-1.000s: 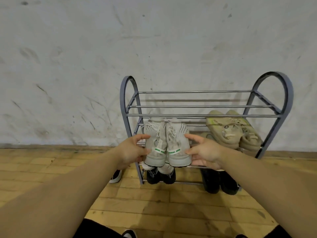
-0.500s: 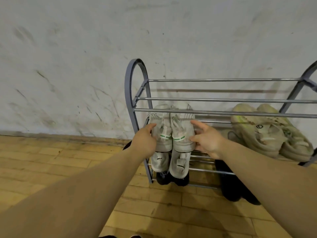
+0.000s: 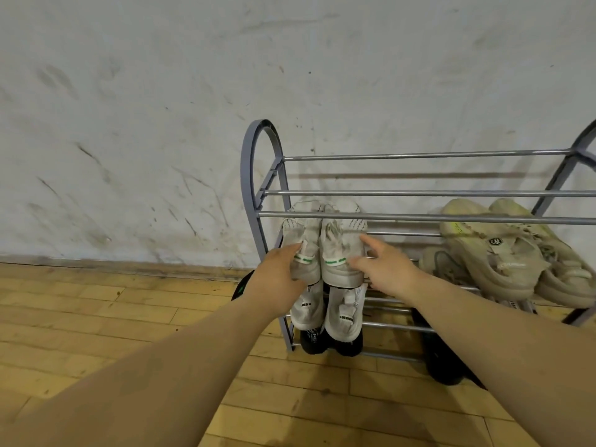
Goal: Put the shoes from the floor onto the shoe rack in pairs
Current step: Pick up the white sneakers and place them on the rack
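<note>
A pair of white sneakers with green heel tabs (image 3: 325, 250) rests heels toward me on the left end of the middle shelf of the grey metal shoe rack (image 3: 251, 175). My left hand (image 3: 274, 282) wraps the left sneaker's heel from the outside. At the right sneaker's side, my right hand (image 3: 387, 269) has its fingers spread, with index finger and thumb tip touching the shoe. A black shoe with a green mark (image 3: 240, 287) lies on the floor left of the rack, mostly hidden behind my left wrist.
A beige pair (image 3: 496, 253) sits at the right of the same shelf. Another white pair (image 3: 342, 317) hangs on the shelf below, with black shoes (image 3: 329, 345) under it and more black shoes (image 3: 442, 362) at the bottom right. The top bars are bare. A wall stands behind the rack.
Both hands pushed the white pair further in under the top bars. The right hand's fingers have spread apart. The view has shifted left and closer to the rack.
</note>
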`<move>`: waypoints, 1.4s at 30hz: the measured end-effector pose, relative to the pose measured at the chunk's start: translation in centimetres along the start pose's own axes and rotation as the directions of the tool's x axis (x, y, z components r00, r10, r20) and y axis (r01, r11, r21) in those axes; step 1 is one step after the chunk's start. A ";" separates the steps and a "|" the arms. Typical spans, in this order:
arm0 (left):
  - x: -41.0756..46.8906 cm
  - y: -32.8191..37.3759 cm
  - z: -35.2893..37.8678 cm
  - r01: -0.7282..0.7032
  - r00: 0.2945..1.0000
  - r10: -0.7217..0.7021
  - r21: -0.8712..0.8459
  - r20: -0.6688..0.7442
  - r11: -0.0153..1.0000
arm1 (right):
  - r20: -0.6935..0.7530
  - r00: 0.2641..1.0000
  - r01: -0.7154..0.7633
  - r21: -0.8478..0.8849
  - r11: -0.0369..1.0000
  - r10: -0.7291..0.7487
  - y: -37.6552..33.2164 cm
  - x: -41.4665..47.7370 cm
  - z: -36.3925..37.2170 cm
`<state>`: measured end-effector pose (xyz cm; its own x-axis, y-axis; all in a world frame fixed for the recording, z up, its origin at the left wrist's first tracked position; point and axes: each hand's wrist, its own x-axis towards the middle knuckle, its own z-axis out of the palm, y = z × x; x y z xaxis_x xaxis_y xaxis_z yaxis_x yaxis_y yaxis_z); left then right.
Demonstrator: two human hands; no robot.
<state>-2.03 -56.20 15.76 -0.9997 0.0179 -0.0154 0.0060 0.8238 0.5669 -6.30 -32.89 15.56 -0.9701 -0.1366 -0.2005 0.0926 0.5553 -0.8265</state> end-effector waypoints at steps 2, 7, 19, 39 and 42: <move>0.1 -0.3 0.1 0.031 0.999 -0.031 0.010 -0.040 0.999 | 0.051 0.998 0.053 -0.108 0.993 -0.047 0.2 -0.5 -0.2; -0.1 -0.4 0.2 0.073 0.988 -0.069 0.025 -0.136 0.997 | 0.002 0.994 0.108 -0.252 0.962 -0.111 0.9 -0.7 0.4; -2.7 -1.0 -3.0 0.070 0.993 -0.066 0.042 -0.094 0.997 | -0.015 0.961 0.239 -0.466 0.852 -0.277 -1.4 -4.3 0.9; -4.6 -27.2 5.3 0.367 0.869 -0.436 0.286 0.233 0.885 | 0.574 0.819 0.326 -0.467 0.822 0.000 2.4 -1.0 24.2; -1.7 -30.1 8.8 0.252 0.852 -0.400 0.406 0.336 0.878 | 0.593 0.799 0.227 -0.457 0.860 0.104 6.5 0.5 27.2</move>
<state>-0.31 -76.06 -8.53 -0.8469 -0.1238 -0.5171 -0.2375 0.9582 0.1597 -0.08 -51.69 -4.19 -0.6321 -0.5376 -0.5580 -0.2435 0.8215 -0.5157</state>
